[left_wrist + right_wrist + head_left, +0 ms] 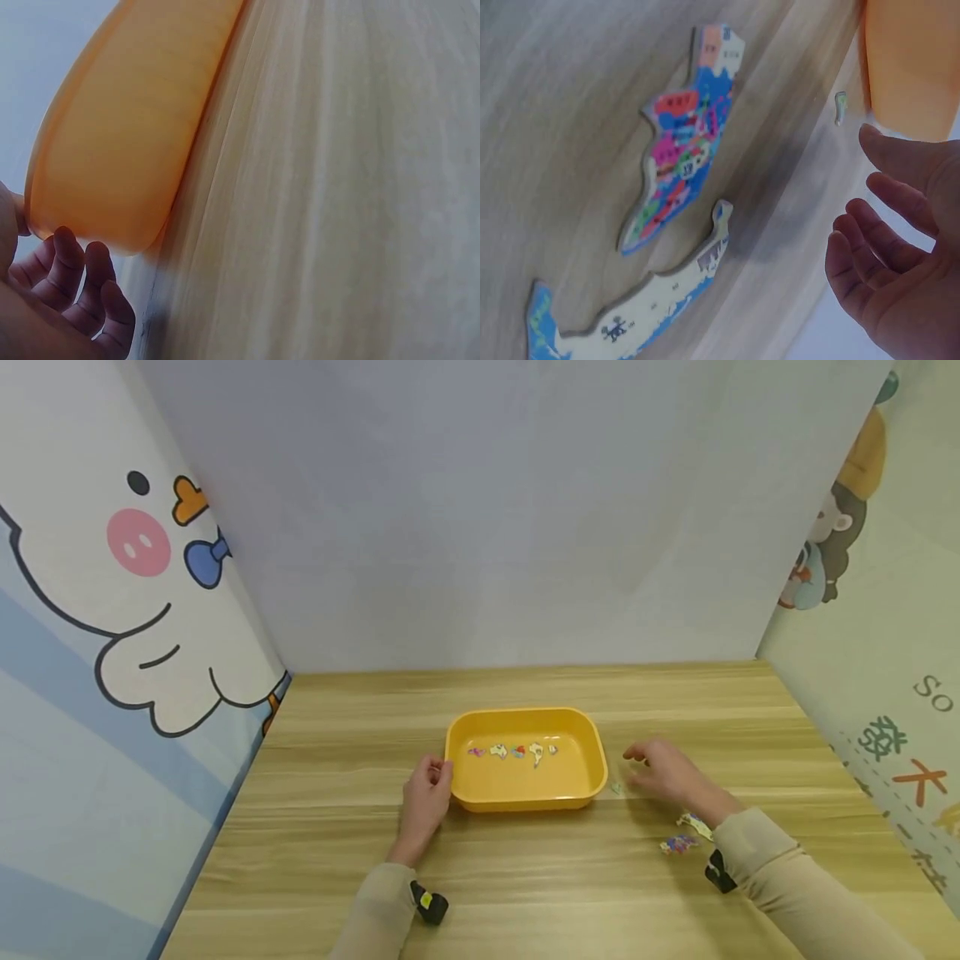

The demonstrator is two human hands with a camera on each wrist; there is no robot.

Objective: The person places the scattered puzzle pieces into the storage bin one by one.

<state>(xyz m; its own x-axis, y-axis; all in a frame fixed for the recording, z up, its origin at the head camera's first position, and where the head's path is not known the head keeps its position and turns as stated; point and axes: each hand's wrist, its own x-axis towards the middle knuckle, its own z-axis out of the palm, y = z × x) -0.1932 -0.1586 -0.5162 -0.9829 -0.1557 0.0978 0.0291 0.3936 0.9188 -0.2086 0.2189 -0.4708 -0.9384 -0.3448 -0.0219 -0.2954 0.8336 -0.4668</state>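
A yellow plastic tray (525, 801) stands on the table, with several small puzzle pieces (498, 750) in a row on its floor. My left hand (426, 797) grips the tray's left end, thumb at the rim and bent fingers against the outer wall (112, 150). To the right of the tray my right hand (666, 771) hovers over the table, fingers loosely bent and holding nothing. A tiny green puzzle piece (840, 109) lies between that hand and the tray. Nearer my right wrist lie a multicoloured puzzle piece (681, 142) and a long cream-and-blue puzzle piece (649, 304).
The wood-grain table (525, 893) ends at a pale grey backdrop (487, 527) behind the tray. Cartoon-printed panels stand on the left (67, 693) and right (885, 668). Black camera straps sit on both wrists.
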